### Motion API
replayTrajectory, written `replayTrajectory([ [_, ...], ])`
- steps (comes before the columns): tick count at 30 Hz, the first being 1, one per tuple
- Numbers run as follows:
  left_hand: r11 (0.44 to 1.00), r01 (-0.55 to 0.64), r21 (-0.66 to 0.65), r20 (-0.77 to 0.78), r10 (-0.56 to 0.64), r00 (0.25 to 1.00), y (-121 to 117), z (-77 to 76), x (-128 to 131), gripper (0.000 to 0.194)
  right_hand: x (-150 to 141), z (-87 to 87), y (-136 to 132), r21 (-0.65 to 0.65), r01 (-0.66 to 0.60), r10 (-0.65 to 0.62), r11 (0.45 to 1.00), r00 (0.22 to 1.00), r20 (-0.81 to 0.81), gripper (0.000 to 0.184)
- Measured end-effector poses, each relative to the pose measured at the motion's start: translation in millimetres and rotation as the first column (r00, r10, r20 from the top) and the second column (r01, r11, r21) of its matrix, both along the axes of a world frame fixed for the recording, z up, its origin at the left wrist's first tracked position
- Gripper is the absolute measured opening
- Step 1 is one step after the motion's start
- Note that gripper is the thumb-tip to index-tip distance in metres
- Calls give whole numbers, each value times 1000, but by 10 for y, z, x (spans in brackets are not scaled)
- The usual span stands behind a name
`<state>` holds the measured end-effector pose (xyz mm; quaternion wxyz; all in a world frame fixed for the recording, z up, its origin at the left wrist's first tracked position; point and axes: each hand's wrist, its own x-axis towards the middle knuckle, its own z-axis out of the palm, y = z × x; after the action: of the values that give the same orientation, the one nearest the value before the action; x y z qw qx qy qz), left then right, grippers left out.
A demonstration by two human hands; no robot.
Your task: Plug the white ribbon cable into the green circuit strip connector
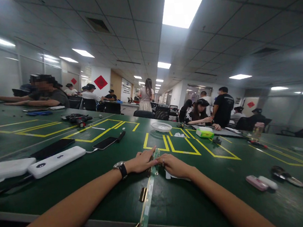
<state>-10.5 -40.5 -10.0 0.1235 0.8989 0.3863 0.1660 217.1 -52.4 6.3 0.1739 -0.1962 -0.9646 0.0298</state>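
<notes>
A long, narrow green circuit board strip (150, 186) with gold-coloured tabs (143, 194) runs from past the table's near edge to between my hands. My left hand (142, 161) lies along its left side, fingers stretched out and thumb touching the strip near its far end. From the right, my right hand (173, 165) has its fingers bent, with the tips pressed together on the same end. What lies under the fingertips is hidden. A white piece (168, 174) of paper or film shows beneath my right hand. On my left wrist is a dark-strapped watch (121, 169).
White power banks (57, 161) and a phone (106, 143) lie on the green table (205, 198) at left. A white basket (161, 127) stands beyond my hands. Pink and white cases (257, 183) are at right. Other people sit and stand farther off.
</notes>
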Motion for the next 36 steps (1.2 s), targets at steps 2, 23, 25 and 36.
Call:
replayTrajectory([
  [2,997,-57,55,22,56,998,7,20,-16,69,155,-21,133,9,89,-90,996,996,30,49],
  [23,980,-93,177,-11,97,995,0,31,-15,58,1618,-167,615,110,881,-873,460,425,239,53],
  [25,984,-87,154,-28,93,995,-3,34,-15,59,1634,-179,617,93,884,-868,458,423,261,55],
  [36,993,-51,105,-94,61,994,-34,24,-12,61,1671,-234,654,75,886,-866,457,425,264,55],
])
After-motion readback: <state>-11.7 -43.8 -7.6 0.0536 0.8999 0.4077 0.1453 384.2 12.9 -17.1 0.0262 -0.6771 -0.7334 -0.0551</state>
